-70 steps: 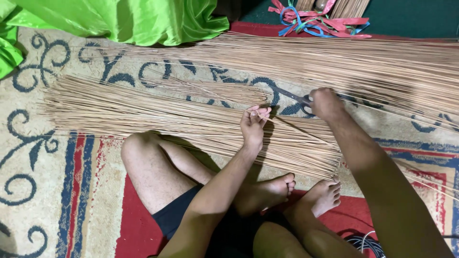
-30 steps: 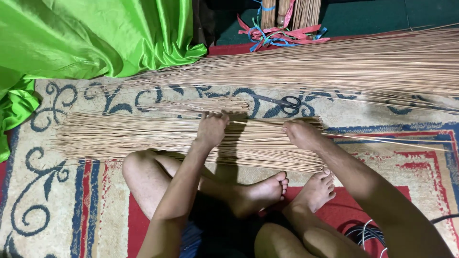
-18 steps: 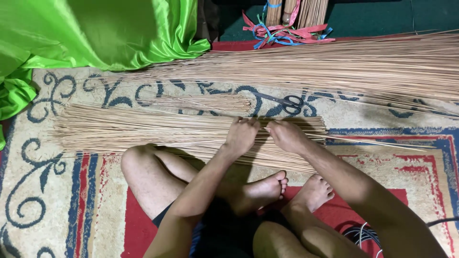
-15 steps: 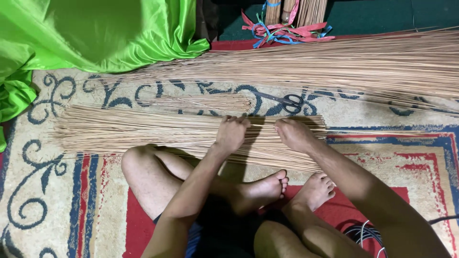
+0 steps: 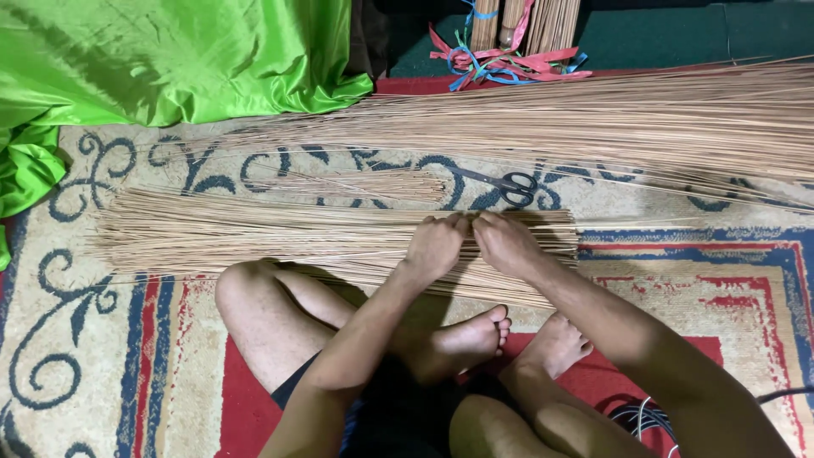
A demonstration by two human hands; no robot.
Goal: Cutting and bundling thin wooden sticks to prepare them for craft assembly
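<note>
A flat bundle of thin tan sticks lies across the patterned carpet in front of my crossed legs. My left hand and my right hand sit side by side on the right part of this bundle, fingers curled down onto the sticks, knuckles nearly touching. Whether either hand grips sticks or only presses on them is not clear. A smaller loose bunch of sticks lies just beyond the bundle.
A long pile of longer sticks runs along the far side. Black scissors lie on the carpet just beyond my hands. Green shiny cloth fills the upper left. Coloured ribbons lie at the top. Cables are near my right leg.
My hands have come together on the bundle: the left hand moved right, the right hand moved left. The view shifted slightly, and the scissors now show.
</note>
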